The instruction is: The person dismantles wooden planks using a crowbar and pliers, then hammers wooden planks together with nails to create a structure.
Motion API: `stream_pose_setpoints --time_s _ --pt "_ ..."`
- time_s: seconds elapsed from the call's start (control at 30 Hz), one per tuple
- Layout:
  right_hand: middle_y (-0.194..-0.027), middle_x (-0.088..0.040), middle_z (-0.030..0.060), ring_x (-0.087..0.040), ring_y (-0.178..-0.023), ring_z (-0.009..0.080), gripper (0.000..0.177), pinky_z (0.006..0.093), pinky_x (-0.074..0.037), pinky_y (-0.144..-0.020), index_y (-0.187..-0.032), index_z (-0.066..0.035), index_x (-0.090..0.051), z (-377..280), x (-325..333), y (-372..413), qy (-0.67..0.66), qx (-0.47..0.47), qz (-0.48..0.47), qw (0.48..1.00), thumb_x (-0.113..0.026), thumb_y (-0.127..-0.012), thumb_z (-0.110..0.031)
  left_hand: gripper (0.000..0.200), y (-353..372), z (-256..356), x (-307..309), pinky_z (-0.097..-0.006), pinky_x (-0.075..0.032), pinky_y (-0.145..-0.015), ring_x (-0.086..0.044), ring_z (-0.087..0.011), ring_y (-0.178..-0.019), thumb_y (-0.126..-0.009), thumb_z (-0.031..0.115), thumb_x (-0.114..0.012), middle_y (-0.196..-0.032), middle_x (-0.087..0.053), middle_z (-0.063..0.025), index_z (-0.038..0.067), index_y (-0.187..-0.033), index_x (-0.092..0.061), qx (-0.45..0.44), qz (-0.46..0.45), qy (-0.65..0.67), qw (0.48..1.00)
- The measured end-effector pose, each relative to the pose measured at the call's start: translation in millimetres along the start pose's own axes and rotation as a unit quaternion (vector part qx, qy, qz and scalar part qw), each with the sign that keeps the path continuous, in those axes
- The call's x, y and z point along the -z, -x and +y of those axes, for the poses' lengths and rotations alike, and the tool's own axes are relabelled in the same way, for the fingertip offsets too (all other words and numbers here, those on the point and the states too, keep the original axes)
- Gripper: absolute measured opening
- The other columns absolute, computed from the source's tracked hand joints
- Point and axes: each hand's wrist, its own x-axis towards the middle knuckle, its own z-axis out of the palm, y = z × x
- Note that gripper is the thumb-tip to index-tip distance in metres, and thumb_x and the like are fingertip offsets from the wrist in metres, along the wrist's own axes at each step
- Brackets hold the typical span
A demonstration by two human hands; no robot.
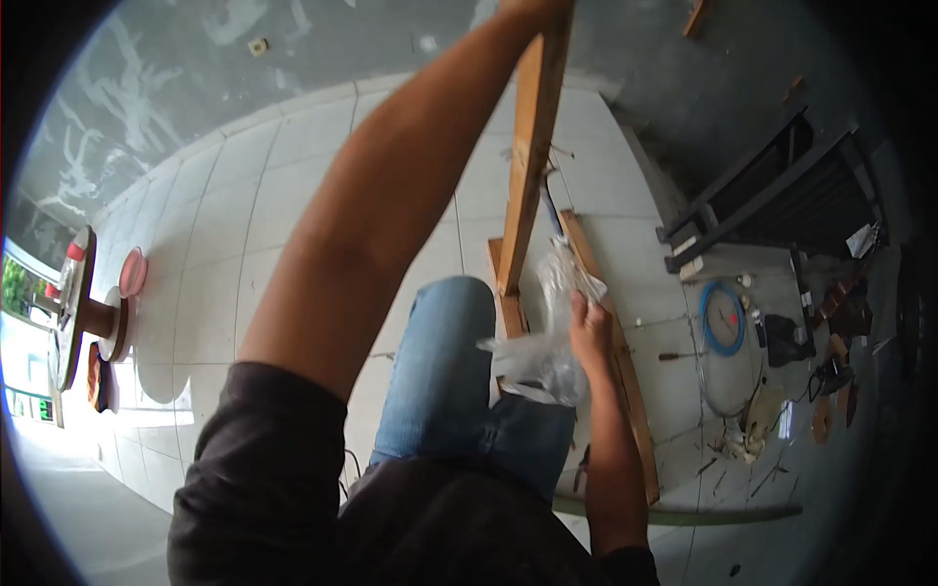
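Note:
My left hand (533,8) is at the very top edge, closed on the upper end of a wooden post (533,127); part of it is cut off. The post stands upright between my arms, its lower end near a short wooden piece (513,314) on the floor. My right hand (591,330) is closed on a crumpled clear plastic bag (547,366), which hangs in front of my knees. Just above the bag, a dark tool or rod (553,207) shows beside the post; I cannot make out its kind. A long wooden plank (635,410) lies under my right forearm.
On the right stand dark slatted furniture (772,195), a coil of blue hose (723,319), a screwdriver (676,356) and scattered tools. A wooden table (76,308) and a pink stool (134,272) are at left. A green strip (728,517) lies on the white tiles.

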Motion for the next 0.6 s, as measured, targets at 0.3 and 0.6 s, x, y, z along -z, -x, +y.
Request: stream_pose_setpoints --time_s 0.3,0.6 --pt "-0.067 -0.048 0.0018 -0.046 -0.065 0.0142 0.055 0.0347 -0.038 -0.061 -0.081 -0.002 -0.054 70 94 -8 -0.014 -0.123 -0.119 0.985 -0.052 -0.101 -0.053 0.072 53 109 4 -0.0493 -0.047 -0.098 -0.051 -0.0492 -0.12 -0.083 0.021 -0.073 -0.13 -0.044 -0.0386 -0.007 -0.138 -0.034 0.071 -0.175 0.057 0.98" --pt "-0.064 -0.037 -0.0051 -0.037 -0.059 0.0103 0.053 0.0308 -0.029 -0.055 -0.072 -0.009 -0.046 82 101 7 -0.065 -0.161 -0.099 0.98 -0.053 -0.101 -0.053 0.092 70 132 -26 -0.0458 -0.046 -0.107 -0.044 -0.0474 -0.135 -0.071 0.018 -0.082 -0.144 -0.031 -0.0415 -0.013 -0.141 -0.03 0.053 -0.269 0.051 0.96"
